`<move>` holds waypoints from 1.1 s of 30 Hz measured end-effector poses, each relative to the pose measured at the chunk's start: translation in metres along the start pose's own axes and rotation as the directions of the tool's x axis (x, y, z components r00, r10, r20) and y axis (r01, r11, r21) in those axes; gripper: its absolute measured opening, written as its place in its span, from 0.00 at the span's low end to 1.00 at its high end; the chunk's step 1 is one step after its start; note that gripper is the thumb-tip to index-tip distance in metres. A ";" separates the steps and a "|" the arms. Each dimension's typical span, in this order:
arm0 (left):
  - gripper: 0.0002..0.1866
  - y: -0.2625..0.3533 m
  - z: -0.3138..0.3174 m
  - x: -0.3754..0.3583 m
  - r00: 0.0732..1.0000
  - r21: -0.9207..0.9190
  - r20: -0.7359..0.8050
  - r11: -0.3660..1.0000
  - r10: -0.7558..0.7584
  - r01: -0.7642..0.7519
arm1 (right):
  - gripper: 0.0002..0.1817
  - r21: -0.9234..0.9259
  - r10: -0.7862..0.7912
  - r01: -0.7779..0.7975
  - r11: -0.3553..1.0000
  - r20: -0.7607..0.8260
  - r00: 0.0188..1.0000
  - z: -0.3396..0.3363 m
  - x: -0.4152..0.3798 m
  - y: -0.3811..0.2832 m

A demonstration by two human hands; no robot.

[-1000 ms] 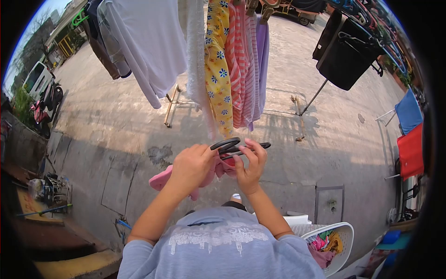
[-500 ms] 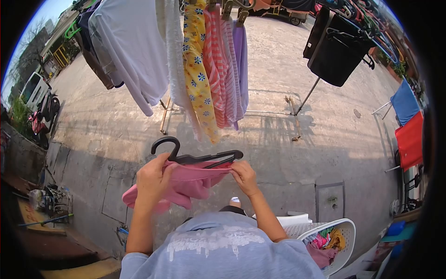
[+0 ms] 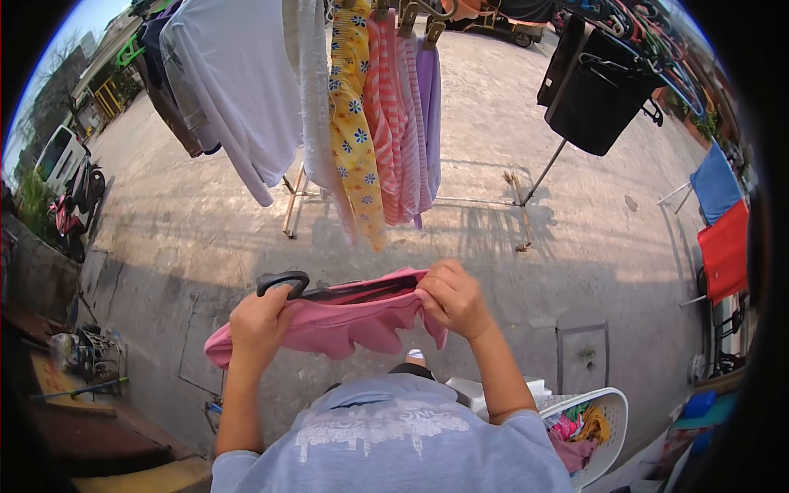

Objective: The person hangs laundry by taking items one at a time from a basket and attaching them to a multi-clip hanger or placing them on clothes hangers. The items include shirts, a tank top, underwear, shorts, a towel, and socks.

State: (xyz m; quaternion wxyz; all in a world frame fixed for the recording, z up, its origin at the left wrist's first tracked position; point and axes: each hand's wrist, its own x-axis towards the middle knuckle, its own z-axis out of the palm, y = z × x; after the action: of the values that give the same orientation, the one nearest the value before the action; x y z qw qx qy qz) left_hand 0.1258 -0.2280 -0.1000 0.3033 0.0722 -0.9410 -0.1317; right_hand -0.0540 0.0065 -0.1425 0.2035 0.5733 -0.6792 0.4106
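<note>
The left hand is gripping the black hanger and pink garment while the right hand is pinching fabric over the far hanger arm, which probably needs even tension.

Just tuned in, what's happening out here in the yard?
A person stands outdoors by a line of hanging clothes, working a pink garment onto a black hanger. The left hand grips the garment near the hanger's hook, and the right hand pinches the cloth over the hanger's other end. A white laundry basket with more clothes sits at lower right.
</note>
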 end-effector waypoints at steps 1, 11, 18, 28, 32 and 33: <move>0.12 0.000 0.004 0.003 0.999 -0.032 -0.036 0.999 -0.028 0.027 | 0.09 -0.028 -0.039 0.038 0.999 -0.008 0.999 0.005 0.014 -0.012; 0.12 -0.028 0.000 0.000 0.982 -0.230 -0.183 0.973 -0.057 0.013 | 0.18 -0.065 0.042 -0.044 0.997 -0.031 0.999 0.006 0.038 -0.016; 0.12 -0.042 -0.024 -0.009 0.994 -0.195 -0.103 0.979 0.037 -0.057 | 0.13 0.289 0.194 -0.309 0.906 0.366 0.910 0.040 0.039 -0.014; 0.13 -0.107 -0.041 -0.046 0.948 -0.329 0.165 0.891 -0.271 0.312 | 0.08 0.216 0.428 -0.518 0.828 0.355 0.831 0.041 0.029 -0.032; 0.09 -0.157 0.007 -0.069 0.863 -0.804 0.133 0.456 -0.487 0.381 | 0.10 0.211 0.515 -0.627 0.750 0.409 0.753 0.036 0.021 -0.020; 0.09 -0.157 0.018 -0.069 0.824 -0.880 0.139 0.312 -0.549 0.357 | 0.11 0.228 0.533 -0.657 0.718 0.427 0.731 0.039 0.019 -0.020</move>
State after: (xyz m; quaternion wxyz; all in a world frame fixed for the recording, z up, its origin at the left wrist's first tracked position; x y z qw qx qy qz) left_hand 0.1798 -0.3595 -0.1982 0.3320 0.1792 -0.6408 -0.6686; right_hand -0.0328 -0.0362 -0.1448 -0.1687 0.4075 -0.7644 0.4703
